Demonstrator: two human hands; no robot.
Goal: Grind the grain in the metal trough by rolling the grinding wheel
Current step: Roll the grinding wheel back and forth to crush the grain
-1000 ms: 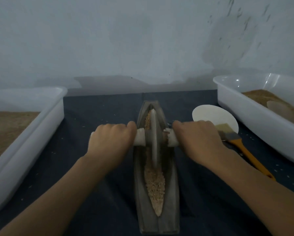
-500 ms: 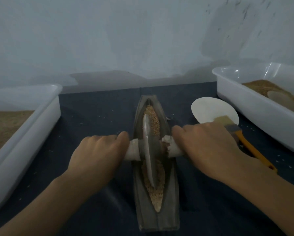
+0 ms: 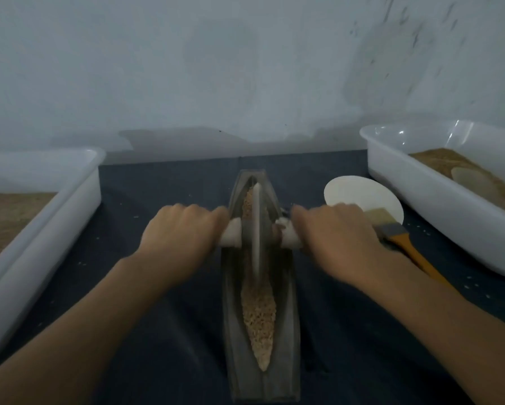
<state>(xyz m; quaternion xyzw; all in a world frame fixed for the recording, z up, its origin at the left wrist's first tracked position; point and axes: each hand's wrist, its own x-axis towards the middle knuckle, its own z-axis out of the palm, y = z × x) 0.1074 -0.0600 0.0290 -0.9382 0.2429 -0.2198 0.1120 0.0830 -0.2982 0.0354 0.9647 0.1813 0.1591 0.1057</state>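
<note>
Evidently heavy and rigid, the grinding wheel (image 3: 255, 229) rolls through grain (image 3: 258, 314); our left hand (image 3: 184, 235) and right hand (image 3: 336, 238) grip its axle handles.

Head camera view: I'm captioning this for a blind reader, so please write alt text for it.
Both hands, the left hand and right hand, grip the axle handles of a grinding wheel standing in a narrow metal trough of grain. White tubs flank it; a brush lies on the right.

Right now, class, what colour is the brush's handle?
Orange-yellow; the brush handle shows best in the head view.
</note>
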